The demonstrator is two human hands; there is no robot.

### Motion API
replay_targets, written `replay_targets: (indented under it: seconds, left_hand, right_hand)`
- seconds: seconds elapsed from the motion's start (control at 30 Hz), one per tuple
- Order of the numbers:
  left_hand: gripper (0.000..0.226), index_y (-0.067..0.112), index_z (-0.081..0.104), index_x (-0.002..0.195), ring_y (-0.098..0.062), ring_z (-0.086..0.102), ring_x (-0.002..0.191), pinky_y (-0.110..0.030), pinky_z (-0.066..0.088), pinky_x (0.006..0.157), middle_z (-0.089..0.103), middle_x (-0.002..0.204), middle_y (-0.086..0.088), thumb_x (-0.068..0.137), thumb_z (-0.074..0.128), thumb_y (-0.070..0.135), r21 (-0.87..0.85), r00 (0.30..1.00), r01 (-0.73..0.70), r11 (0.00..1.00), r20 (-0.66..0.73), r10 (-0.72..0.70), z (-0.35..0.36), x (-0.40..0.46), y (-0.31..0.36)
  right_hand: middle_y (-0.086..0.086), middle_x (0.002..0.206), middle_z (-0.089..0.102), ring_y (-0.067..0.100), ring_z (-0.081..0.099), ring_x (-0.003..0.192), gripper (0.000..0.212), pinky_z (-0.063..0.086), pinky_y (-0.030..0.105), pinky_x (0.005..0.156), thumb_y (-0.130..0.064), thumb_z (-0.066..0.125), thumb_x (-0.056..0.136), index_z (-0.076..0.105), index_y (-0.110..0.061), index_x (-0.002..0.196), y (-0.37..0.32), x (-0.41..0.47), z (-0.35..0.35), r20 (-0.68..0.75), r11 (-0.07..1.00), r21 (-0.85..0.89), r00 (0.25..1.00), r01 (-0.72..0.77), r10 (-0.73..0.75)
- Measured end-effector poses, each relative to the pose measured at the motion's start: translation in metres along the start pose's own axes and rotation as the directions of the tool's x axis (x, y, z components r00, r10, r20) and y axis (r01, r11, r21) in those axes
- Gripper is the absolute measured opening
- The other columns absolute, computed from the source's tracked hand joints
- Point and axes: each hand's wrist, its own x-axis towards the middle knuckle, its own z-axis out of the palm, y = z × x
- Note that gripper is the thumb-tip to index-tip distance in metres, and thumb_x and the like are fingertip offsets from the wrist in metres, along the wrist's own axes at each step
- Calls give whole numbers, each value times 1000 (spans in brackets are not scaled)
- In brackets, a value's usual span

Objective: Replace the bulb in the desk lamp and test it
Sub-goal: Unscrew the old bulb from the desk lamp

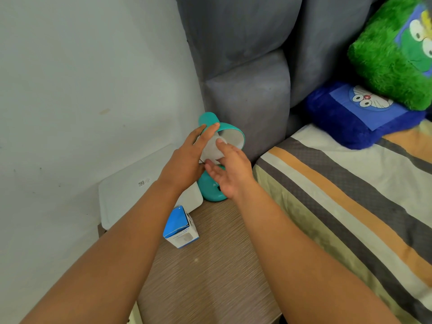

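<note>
Two hands' straight fingers (211, 129) against white bulb (214, 148) — lamp base (211, 188) lettered "AT".

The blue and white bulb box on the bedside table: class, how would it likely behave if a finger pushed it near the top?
The bulb box stands upright on a small footprint, so it would probably tip rather than slide. It looks like thin card, so likely light and easily dented. The table looks smooth, so a low push might slide it.
</note>
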Motion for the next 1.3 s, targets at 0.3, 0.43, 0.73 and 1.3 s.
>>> replay_targets:
  seconds: [0.3, 0.43, 0.73, 1.3]
  left_hand:
    - [88, 45, 14, 149, -30, 56, 124, -49, 55, 92, 32, 157, -5, 88, 69, 14, -8, 1000, -9, 1000, 4, 9, -3, 0, 3]
    - [88, 49, 11, 148, -30, 56, 124, -48, 55, 93, 30, 158, -3, 90, 69, 18, -14, 1000, -2, 1000, -1, 2, -2, 0, 5]
    - [112, 41, -5, 155, -26, 23, 149, -39, 29, 118, 12, 166, -3, 83, 74, 7, -14, 993, 117, 993, 15, -117, -7, -9, 22]
    - [91, 13, 0, 158, -20, 6, 154, -29, 14, 122, 5, 167, -4, 93, 62, 24, -217, 915, 361, 907, -106, -390, 72, -95, 62]
  right_hand:
    - [-1, 123, 47, 20, 53, 112, 64, 49, 37, 100, -11, 85, 66, 58, -21, 124, 9, 6, -14, 257, 238, -784, 649, 573, -716]
    - [-5, 118, 43, 10, 50, 107, 63, 51, 35, 98, -11, 83, 69, 58, -19, 126, 11, 2, -28, 315, 197, -772, 633, 605, -707]
    - [-6, 122, 44, 13, 56, 109, 63, 57, 36, 88, -23, 82, 70, 56, -25, 128, 5, -10, -66, 328, 237, -761, 673, 604, -663]
    - [-2, 127, 48, 19, 61, 111, 66, 58, 32, 88, -27, 83, 75, 54, -17, 133, 17, -11, -143, 305, 234, -862, 828, 450, -471]
